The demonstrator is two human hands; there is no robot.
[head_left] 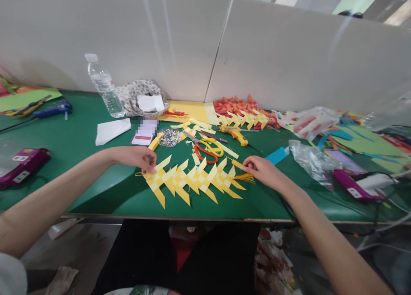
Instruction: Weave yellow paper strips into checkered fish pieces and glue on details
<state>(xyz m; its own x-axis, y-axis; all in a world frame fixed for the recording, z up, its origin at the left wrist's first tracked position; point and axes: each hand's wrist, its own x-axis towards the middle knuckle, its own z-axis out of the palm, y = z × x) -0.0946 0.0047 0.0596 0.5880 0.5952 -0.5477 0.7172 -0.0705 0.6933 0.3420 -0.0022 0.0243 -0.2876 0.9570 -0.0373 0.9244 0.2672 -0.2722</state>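
Past a pale sleeve (12, 272), the right hand (257, 168) pinched a yellow strip (237, 163) and the left hand (141, 159) a woven yellow paper chain (202, 180), which hard tugging could have loosened.

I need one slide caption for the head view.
Left hand at one end of a woven yellow paper piece, right hand holding a yellow strip near the other, scissors beyond.

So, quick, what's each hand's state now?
Left hand: fingers curled on woven yellow paper; grip can't be told.
Right hand: closed, holding a yellow strip.
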